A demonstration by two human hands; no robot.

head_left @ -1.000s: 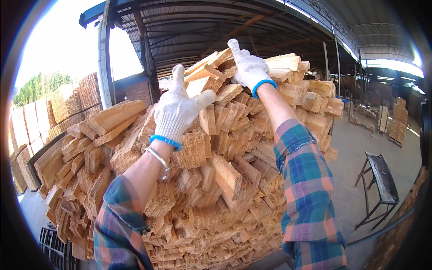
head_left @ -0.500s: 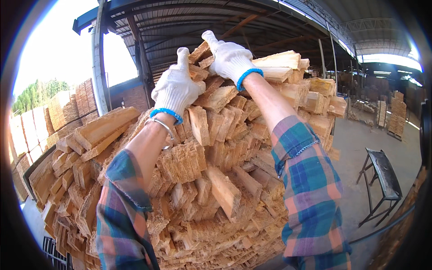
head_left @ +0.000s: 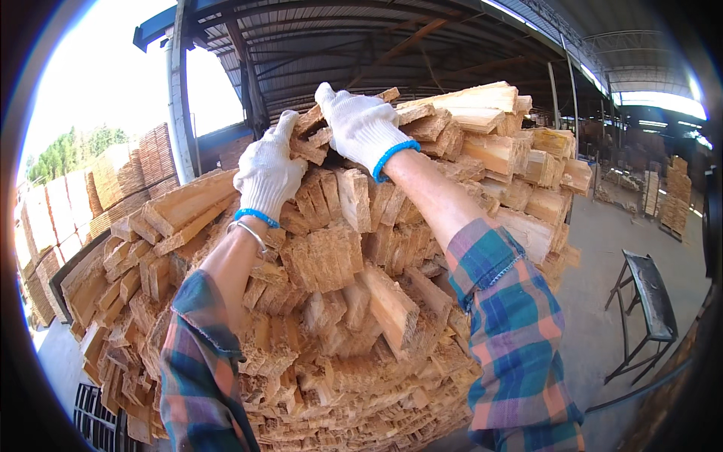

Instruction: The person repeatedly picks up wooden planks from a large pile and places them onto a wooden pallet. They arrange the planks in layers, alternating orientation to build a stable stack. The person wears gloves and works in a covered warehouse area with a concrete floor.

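Shifted leftward over the wood pile since the earlier frame are both hands in white knit gloves with blue cuffs, left hand (head_left: pixel 269 172) and right hand (head_left: pixel 358 128). Short, rough-edged tan wooden pieces (head_left: pixel 309 152) lie between them, near the top of the large wood pile (head_left: pixel 324 260) of pale, stacked offcuts. From my remote view, both hands are partly curled beside these pieces; the finger undersides are hidden, so I cannot tell whether either grips. At right, a dark metal stand (head_left: pixel 651 297) occupies the grey floor (head_left: pixel 591 331).
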